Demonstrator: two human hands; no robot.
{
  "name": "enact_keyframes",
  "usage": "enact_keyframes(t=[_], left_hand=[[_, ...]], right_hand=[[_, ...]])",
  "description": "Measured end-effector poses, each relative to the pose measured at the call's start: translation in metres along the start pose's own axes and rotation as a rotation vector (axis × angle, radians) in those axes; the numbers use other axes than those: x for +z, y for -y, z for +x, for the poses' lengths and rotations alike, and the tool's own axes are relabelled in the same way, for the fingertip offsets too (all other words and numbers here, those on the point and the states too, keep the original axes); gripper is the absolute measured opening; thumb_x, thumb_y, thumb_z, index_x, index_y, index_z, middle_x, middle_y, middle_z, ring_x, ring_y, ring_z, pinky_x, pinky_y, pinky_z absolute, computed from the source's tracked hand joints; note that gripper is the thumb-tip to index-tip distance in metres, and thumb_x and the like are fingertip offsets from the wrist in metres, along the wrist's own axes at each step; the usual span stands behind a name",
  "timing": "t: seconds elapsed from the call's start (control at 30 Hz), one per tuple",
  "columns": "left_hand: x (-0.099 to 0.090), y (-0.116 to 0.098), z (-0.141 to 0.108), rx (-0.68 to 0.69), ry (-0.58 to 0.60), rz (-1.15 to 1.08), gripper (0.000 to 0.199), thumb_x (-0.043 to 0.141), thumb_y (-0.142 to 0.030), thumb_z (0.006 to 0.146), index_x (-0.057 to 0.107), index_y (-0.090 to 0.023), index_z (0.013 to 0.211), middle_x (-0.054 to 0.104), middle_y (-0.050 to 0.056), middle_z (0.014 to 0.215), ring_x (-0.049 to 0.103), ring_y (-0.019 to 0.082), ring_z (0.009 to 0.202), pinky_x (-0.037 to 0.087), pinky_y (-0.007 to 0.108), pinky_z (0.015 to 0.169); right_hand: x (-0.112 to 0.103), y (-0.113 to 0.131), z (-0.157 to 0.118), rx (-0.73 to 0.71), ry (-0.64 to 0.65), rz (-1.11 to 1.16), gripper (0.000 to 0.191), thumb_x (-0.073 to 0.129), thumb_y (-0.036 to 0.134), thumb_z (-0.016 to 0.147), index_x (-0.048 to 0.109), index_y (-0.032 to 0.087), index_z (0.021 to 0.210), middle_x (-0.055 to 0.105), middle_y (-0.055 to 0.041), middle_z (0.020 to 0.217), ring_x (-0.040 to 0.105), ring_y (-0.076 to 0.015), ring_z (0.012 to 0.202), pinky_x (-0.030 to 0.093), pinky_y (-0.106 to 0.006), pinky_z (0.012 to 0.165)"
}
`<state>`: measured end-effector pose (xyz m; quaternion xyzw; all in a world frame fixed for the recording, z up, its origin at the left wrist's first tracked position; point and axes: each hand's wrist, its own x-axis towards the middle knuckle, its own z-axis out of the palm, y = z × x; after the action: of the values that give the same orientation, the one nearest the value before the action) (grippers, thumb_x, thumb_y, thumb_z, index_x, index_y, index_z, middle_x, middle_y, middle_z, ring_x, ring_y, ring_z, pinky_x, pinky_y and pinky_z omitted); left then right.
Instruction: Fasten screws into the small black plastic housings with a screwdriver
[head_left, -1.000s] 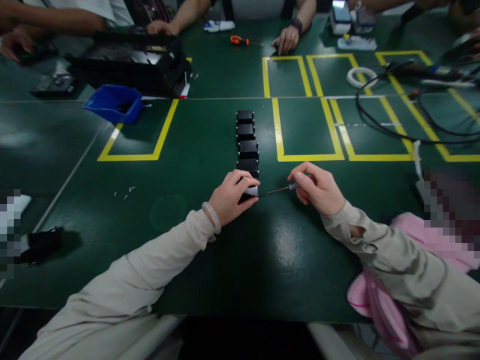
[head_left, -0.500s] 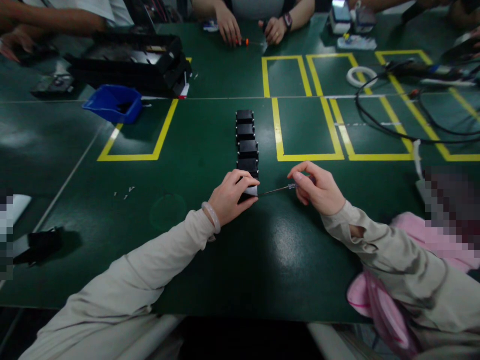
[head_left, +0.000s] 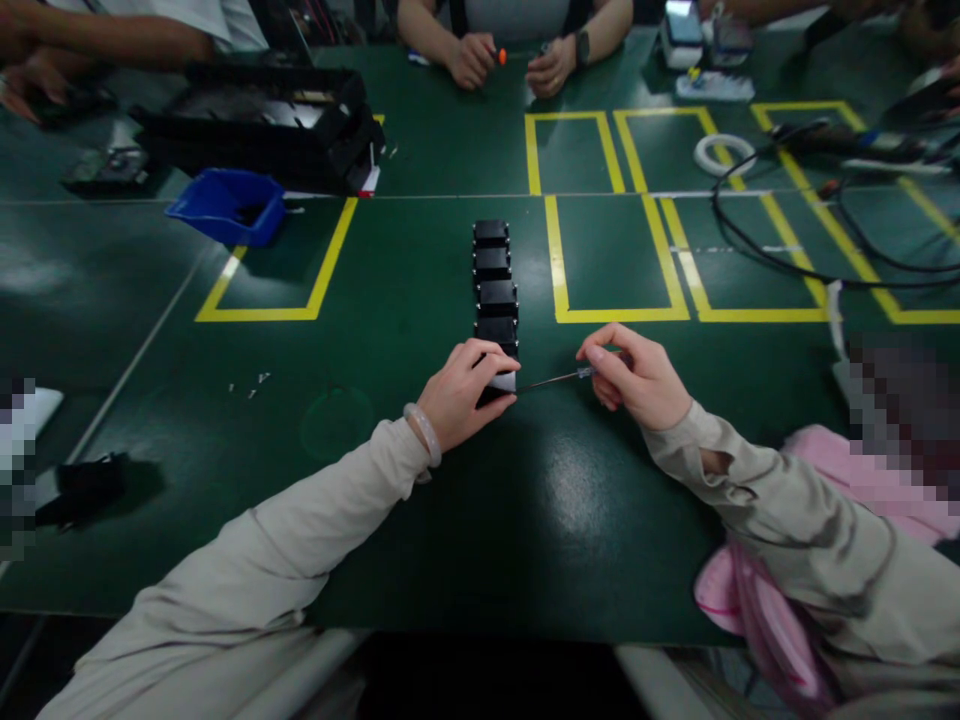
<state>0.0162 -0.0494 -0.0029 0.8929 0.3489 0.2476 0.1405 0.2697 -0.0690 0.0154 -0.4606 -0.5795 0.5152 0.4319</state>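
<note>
A column of several black blocks (head_left: 496,294) with small shiny screws on their sides stands in the middle of the green table (head_left: 420,560). At its near end, my left hand (head_left: 463,393) grips a black block with a pale face (head_left: 505,381), fingers over the top and thumb at the near side. My right hand (head_left: 634,378) is closed round the handle of a screwdriver (head_left: 559,378). Its thin shaft points left, and the tip meets the right side of the gripped block. Fingers hide most of the handle.
A blue bin (head_left: 229,205) and a black housing (head_left: 262,125) stand at the back left. Small screws (head_left: 260,380) lie left. Black cables (head_left: 780,262) and a tape roll (head_left: 724,154) are right, pink cloth (head_left: 757,620) near right. Across sits a person (head_left: 517,20).
The hands of the person across the table have shifted, the left one in view moving right and closing. My own hands hold almost the same positions.
</note>
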Motion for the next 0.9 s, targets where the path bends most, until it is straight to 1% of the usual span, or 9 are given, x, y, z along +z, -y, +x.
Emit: enact_keyframes(t=[0.13,0.2,0.4,0.5,0.63,0.8,0.9], left_hand=[[-0.0007,0.0,0.0,-0.001,0.003,-0.002,0.031,0.066,-0.019,0.087,0.056,-0.018,0.117,0.057,0.01,0.117,0.056,0.024,0.108,0.049,0.043,0.095],[-0.0008,0.0002,-0.0001,0.002,0.002,-0.005,0.031,0.066,-0.019,0.087,0.056,-0.018,0.117,0.057,0.01,0.117,0.056,0.024,0.108,0.05,0.043,0.095],[-0.0004,0.0002,-0.0006,-0.006,0.007,-0.012,0.031,0.065,-0.019,0.087,0.056,-0.019,0.117,0.057,0.01,0.118,0.056,0.025,0.109,0.049,0.044,0.095],[-0.0002,0.0004,-0.0008,-0.002,0.006,-0.011,0.032,0.065,-0.019,0.088,0.056,-0.018,0.118,0.057,0.01,0.118,0.055,0.024,0.109,0.049,0.043,0.096],[-0.0005,0.0004,-0.0004,-0.002,0.006,-0.014,0.032,0.065,-0.019,0.087,0.056,-0.018,0.117,0.057,0.01,0.118,0.055,0.024,0.109,0.049,0.043,0.095],[-0.0007,-0.0001,-0.0001,-0.01,0.01,-0.014,0.032,0.065,-0.019,0.087,0.056,-0.019,0.117,0.057,0.01,0.118,0.056,0.025,0.109,0.049,0.044,0.096],[-0.0005,-0.0001,-0.0005,-0.012,0.008,-0.011,0.032,0.065,-0.019,0.087,0.056,-0.019,0.117,0.057,0.01,0.118,0.056,0.025,0.109,0.049,0.044,0.097]], right_hand=[[-0.0016,-0.0009,-0.0002,-0.043,0.028,0.005,0.023,0.064,0.04,0.091,0.051,0.021,0.097,0.046,0.0114,0.049,0.044,-0.006,0.035,0.031,-0.02,0.035],[-0.0016,-0.001,-0.0004,-0.049,0.029,0.004,0.022,0.064,0.039,0.092,0.051,0.021,0.098,0.048,0.011,0.051,0.045,-0.006,0.037,0.031,-0.02,0.036],[-0.0003,0.0,0.0,0.003,0.003,0.009,0.025,0.06,0.045,0.093,0.053,0.021,0.091,0.04,0.0122,0.042,0.04,-0.0063,0.032,0.031,-0.021,0.034],[-0.001,0.0001,0.0001,-0.014,0.014,0.0,0.024,0.063,0.044,0.092,0.052,0.022,0.094,0.043,0.012,0.045,0.042,-0.0065,0.033,0.03,-0.021,0.034],[-0.0014,0.0002,-0.0004,-0.048,0.023,0.005,0.024,0.065,0.04,0.091,0.05,0.022,0.098,0.047,0.0113,0.051,0.045,-0.0061,0.036,0.031,-0.021,0.035],[-0.0003,-0.0002,-0.0004,-0.007,0.002,0.034,0.025,0.06,0.045,0.093,0.053,0.021,0.093,0.041,0.0124,0.044,0.04,-0.0059,0.034,0.033,-0.02,0.034],[-0.0005,-0.0005,-0.0004,-0.011,0.013,0.023,0.024,0.062,0.043,0.092,0.052,0.021,0.095,0.041,0.0127,0.044,0.041,-0.0061,0.033,0.031,-0.021,0.034]])
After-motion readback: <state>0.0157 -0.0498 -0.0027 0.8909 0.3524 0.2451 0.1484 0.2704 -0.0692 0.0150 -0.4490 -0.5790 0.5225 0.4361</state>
